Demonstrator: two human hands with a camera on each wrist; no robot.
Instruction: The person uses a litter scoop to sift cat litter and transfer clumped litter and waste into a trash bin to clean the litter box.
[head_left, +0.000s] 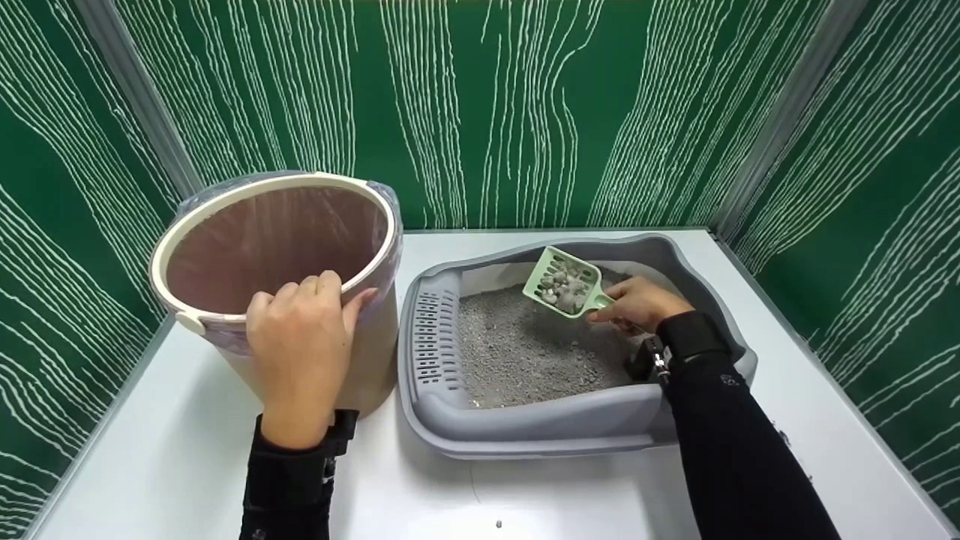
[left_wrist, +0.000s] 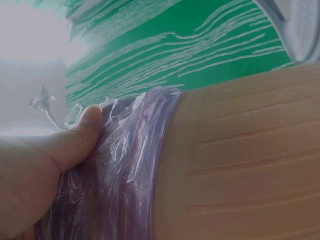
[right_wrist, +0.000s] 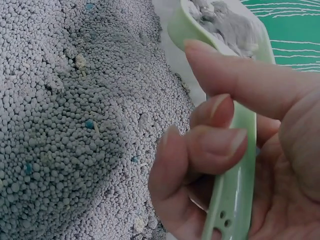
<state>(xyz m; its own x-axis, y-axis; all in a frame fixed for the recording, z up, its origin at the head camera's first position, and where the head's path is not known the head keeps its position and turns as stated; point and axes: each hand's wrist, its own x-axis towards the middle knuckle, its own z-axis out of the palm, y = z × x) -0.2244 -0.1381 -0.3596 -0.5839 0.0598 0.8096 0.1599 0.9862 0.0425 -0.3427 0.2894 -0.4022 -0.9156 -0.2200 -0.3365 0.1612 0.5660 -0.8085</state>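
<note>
My right hand (head_left: 637,304) grips the handle of a light green slotted litter scoop (head_left: 545,271), fingers curled round it in the right wrist view. Grey clumps (head_left: 566,289) lie in the scoop, which is held over the grey litter box (head_left: 517,424). Loose grey litter (head_left: 517,360) covers the box's floor. On the left, my left hand (head_left: 300,337) grips the near rim of a tall beige trash bin (head_left: 375,352), fingers over the edge and thumb outside. A clear purplish bag (left_wrist: 130,150) is folded over the bin's rim, under the thumb in the left wrist view.
The litter box has a slotted grey step (head_left: 436,337) on its left side, right beside the bin. Both stand on a white table (head_left: 570,495). Green panels (head_left: 600,112) with white wavy lines enclose the back and sides. A small crumb (head_left: 499,523) lies near the front.
</note>
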